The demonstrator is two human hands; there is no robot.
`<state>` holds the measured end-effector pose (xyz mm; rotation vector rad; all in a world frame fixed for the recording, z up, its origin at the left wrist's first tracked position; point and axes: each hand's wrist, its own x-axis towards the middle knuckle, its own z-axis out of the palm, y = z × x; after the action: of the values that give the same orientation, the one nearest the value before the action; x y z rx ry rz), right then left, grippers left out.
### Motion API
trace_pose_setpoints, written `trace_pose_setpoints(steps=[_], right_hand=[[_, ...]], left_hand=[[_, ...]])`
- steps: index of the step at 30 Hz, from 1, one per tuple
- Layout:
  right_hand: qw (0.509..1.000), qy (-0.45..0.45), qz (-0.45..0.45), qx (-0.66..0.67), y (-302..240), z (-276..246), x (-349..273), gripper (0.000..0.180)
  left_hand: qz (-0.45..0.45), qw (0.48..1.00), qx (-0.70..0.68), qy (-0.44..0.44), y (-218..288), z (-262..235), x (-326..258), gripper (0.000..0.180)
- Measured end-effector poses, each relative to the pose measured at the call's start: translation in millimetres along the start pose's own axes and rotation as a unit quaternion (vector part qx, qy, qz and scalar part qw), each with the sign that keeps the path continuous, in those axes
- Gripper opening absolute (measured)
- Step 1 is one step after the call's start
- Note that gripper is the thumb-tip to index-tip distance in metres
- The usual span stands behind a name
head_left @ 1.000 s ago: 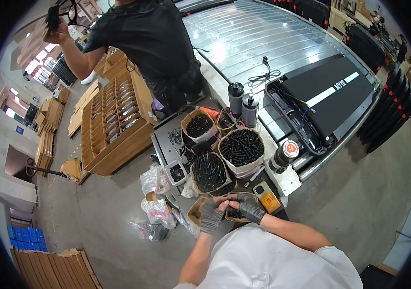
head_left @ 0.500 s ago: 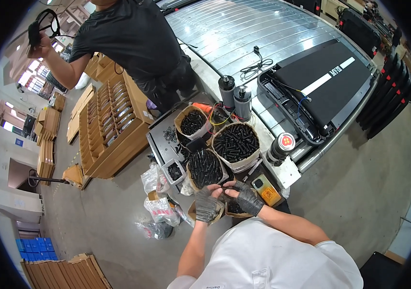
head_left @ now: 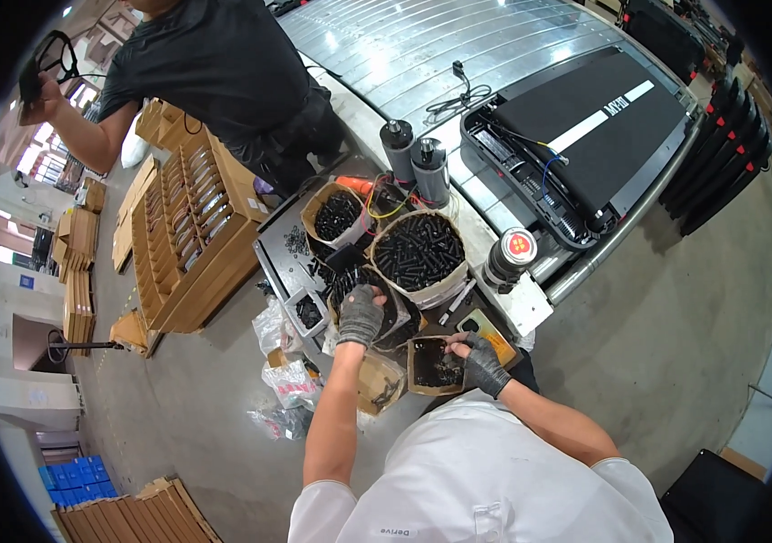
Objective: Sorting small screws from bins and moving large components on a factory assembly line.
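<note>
At frame centre, the left hand (head_left: pixel 361 314) reaches, fingers curled, into a screw bag (head_left: pixel 384 303); the right hand (head_left: pixel 484 363) grips a small box (head_left: pixel 433 366).

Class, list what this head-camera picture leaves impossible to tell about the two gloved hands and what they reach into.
- Left hand palm: faces down into the paper bag of black parts; any grip is hidden.
- Right hand fingertips: curled over the small brown cardboard box edge.
- Box contents: too small to identify.
</note>
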<state>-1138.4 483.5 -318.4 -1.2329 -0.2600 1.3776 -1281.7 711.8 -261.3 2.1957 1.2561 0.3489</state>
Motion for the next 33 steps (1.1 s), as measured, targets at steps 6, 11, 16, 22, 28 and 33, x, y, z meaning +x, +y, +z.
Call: trace_pose_setpoints(steps=[6,11,16,22,28,33], right_hand=[[1.000,0.006,-0.020,-0.015,8,-4,-3,0.017],[0.999,-0.015,-0.008,-0.034,3,6,-8,0.018],[0.999,-0.021,0.014,-0.031,21,-17,-5,0.016],[0.993,-0.024,0.072,-0.085,-2,-11,-18,0.019],[0.976,-0.072,0.047,-0.200,-8,5,-26,0.017],[0.971,-0.083,0.059,-0.214,-11,6,-35,0.018]], left_hand=[[0.036,0.998,0.044,-0.011,8,3,2,0.020],[-0.001,0.998,-0.040,0.043,-6,3,-9,0.023],[-0.055,0.968,-0.194,0.151,-31,-23,-63,0.021],[-0.161,0.976,-0.145,0.021,-124,30,-186,0.023],[-0.203,0.974,0.015,-0.094,-125,81,-197,0.037],[-0.181,0.955,0.139,-0.191,-91,79,-165,0.036]])
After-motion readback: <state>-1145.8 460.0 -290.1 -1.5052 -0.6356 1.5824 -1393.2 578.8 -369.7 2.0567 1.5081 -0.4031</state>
